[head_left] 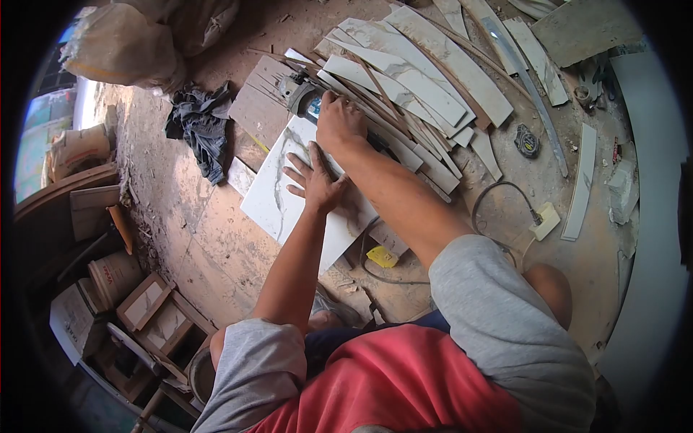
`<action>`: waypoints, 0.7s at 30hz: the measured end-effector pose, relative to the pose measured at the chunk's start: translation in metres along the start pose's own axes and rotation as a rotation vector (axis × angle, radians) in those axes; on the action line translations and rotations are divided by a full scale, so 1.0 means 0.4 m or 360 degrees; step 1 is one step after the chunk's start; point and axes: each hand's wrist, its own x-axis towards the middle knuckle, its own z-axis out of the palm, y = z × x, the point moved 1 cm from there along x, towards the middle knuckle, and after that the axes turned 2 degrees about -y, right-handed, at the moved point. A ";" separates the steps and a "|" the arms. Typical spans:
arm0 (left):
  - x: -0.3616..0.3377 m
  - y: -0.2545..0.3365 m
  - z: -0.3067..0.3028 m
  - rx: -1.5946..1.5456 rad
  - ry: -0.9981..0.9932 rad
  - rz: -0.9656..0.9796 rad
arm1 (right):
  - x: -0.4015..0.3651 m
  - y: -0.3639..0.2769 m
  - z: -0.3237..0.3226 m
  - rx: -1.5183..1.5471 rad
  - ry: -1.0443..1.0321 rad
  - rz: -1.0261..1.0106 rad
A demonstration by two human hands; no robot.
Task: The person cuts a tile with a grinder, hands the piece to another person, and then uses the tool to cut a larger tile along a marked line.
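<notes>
A white marbled tile (pixel 278 195) lies on the floor in front of me. My left hand (pixel 317 180) rests flat on it with fingers spread. At the tile's far edge, my right hand (pixel 342 124) is wrapped round the body of an angle grinder (pixel 294 92), whose metal head points away to the left. The palm side of that grip is hidden. Beyond the tile, a brownish board (pixel 258 101) lies under the grinder head.
Stacked tile strips (pixel 411 68) lie right of the grinder. A cable runs to a power socket (pixel 546 221). Nearby are a tape measure (pixel 527 141), a long metal straightedge (pixel 538 108), a yellow object (pixel 382 256) and a dark cloth (pixel 200 126). Buckets and wooden frames (pixel 155 310) stand left.
</notes>
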 end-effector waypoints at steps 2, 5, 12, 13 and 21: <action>0.001 -0.001 0.001 -0.0006 -0.0003 0.0003 | 0.003 -0.001 0.001 -0.0003 -0.0010 0.0005; 0.001 -0.002 0.001 -0.0011 0.0001 0.0003 | 0.006 -0.003 0.006 -0.0019 -0.0010 0.0017; 0.003 -0.001 0.001 -0.0004 -0.0001 0.0003 | 0.006 -0.003 0.006 -0.0038 0.0010 0.0025; 0.004 -0.001 0.002 0.0001 0.0002 0.0001 | 0.007 -0.004 0.004 -0.0037 0.0011 0.0023; 0.005 -0.008 0.008 -0.0001 0.0011 0.0007 | 0.008 -0.005 0.005 -0.0063 -0.0020 0.0038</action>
